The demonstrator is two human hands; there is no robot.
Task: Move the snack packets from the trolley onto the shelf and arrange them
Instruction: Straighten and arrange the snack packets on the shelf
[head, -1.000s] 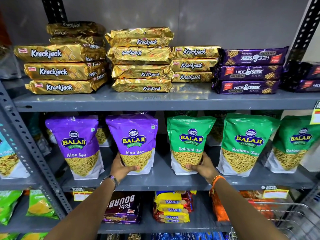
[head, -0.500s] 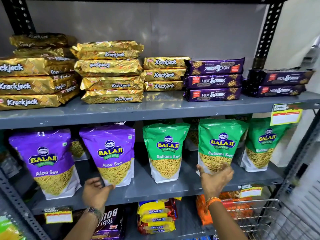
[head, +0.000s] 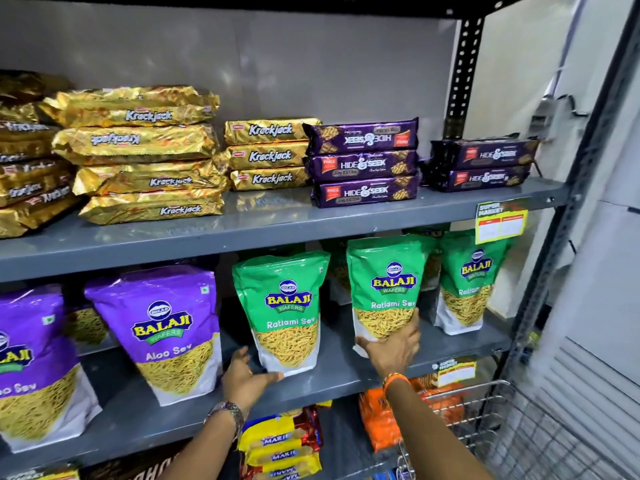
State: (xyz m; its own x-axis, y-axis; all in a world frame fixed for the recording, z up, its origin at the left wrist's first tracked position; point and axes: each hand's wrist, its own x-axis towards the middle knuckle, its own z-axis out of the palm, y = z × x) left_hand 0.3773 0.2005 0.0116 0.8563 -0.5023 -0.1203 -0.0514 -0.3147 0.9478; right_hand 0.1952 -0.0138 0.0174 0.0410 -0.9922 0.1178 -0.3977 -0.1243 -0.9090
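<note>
Fingers of the left hand cupped the base corner of the first Ratlami Sev pouch; the right hand gripped the second Ratlami Sev pouch. Both had shifted one pouch rightward along the middle shelf, suggesting row-straightening was progressing.

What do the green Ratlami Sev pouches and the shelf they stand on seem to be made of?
Ratlami Sev pouches: likely glossy plastic film; they crease and catch light. Shelf: probably grey painted metal, judging by its smooth sheen and the perforated upright.

L hand grips Ratlami pouch, R hand its neighbour (mid shelf).
</note>
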